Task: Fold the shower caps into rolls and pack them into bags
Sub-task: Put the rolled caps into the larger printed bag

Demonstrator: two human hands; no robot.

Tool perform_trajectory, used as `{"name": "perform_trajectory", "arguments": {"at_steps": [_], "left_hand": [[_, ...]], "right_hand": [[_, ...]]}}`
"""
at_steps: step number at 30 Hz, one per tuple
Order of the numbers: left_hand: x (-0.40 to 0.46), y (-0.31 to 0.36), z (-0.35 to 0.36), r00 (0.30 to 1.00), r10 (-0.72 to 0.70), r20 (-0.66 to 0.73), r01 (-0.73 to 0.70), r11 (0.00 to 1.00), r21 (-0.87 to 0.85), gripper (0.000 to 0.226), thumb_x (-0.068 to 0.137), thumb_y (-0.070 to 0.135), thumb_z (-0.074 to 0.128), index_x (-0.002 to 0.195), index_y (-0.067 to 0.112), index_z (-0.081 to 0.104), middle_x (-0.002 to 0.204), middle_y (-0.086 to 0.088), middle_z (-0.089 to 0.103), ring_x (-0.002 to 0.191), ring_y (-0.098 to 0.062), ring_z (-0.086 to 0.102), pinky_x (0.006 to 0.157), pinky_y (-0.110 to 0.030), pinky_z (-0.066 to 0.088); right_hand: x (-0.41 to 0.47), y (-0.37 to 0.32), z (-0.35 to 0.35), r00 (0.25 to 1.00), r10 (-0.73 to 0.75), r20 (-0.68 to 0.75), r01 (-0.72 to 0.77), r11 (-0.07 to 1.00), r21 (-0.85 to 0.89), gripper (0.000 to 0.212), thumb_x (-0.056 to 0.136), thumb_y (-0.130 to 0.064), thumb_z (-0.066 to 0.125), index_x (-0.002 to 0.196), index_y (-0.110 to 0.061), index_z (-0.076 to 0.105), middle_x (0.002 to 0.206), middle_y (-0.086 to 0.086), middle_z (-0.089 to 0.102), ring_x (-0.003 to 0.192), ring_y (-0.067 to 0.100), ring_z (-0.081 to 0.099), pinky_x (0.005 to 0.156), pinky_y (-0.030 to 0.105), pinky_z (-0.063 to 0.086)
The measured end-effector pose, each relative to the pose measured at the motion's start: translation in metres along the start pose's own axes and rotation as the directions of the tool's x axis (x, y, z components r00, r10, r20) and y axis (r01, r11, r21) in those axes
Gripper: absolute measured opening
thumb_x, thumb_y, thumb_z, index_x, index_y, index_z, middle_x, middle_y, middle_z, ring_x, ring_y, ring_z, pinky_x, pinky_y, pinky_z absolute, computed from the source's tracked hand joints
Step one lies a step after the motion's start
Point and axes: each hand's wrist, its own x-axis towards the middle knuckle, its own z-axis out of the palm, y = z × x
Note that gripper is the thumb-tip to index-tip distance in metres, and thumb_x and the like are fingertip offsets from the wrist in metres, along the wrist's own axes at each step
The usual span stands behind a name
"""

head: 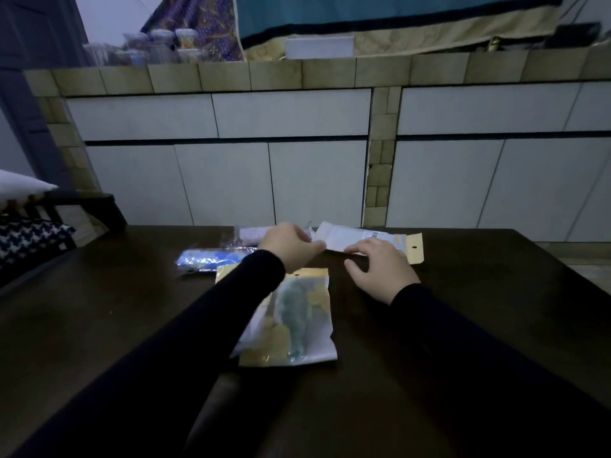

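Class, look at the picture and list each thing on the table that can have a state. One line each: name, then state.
Far bag: flat on the table, both hands on it.
Near bag: flat, packed with a greenish roll.
Blue shower cap: loose, not bagged.
Left hand: fingers curled at the far bag's end.
Right hand: resting on the far bag.

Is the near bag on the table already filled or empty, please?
Filled: the near bag lies flat on the table, and a pale green roll shows through its clear front.
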Motion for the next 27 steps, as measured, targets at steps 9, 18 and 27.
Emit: {"name": "perform_trajectory", "arguments": {"at_steps": [9, 18, 27], "left_hand": [[0.095, -0.003, 0.047, 0.887, -0.41, 0.213, 0.45, 0.871, -0.195, 0.037, 0.092, 0.039, 0.055, 0.111, 0.008, 0.051, 0.075, -0.008, 0.058, 0.063, -0.017, 0.056, 0.059, -0.028, 0.048], [0.129, -0.016, 0.068, 0.968, -0.247, 0.035, 0.246, 0.926, -0.288, 0.015, 0.083, 0.021, 0.061, 0.088, 0.008, 0.064, 0.093, -0.02, 0.069, 0.082, -0.032, 0.067, 0.074, -0.037, 0.054], [0.097, -0.002, 0.044, 0.994, 0.017, 0.107, 0.062, 0.722, -0.689, 0.009, 0.091, 0.005, 0.052, 0.085, 0.013, 0.054, 0.087, -0.01, 0.063, 0.077, -0.025, 0.065, 0.068, -0.04, 0.058]], "right_hand": [[0.103, 0.034, 0.011, 0.981, 0.159, 0.112, -0.147, 0.983, -0.11, 0.033, 0.096, -0.033, 0.044, 0.123, -0.024, 0.061, 0.125, 0.002, 0.057, 0.114, 0.022, 0.052, 0.101, 0.042, 0.041], [0.126, 0.062, 0.016, 0.904, 0.292, 0.312, -0.287, 0.956, -0.063, 0.041, 0.088, -0.043, 0.05, 0.127, -0.032, 0.056, 0.124, -0.004, 0.062, 0.113, 0.019, 0.054, 0.105, 0.044, 0.036], [0.069, 0.055, -0.021, 0.912, 0.277, 0.301, -0.404, 0.724, 0.559, 0.047, 0.083, -0.05, 0.064, 0.106, -0.009, 0.062, 0.101, 0.002, 0.067, 0.082, 0.015, 0.059, 0.064, 0.028, 0.044]]}}
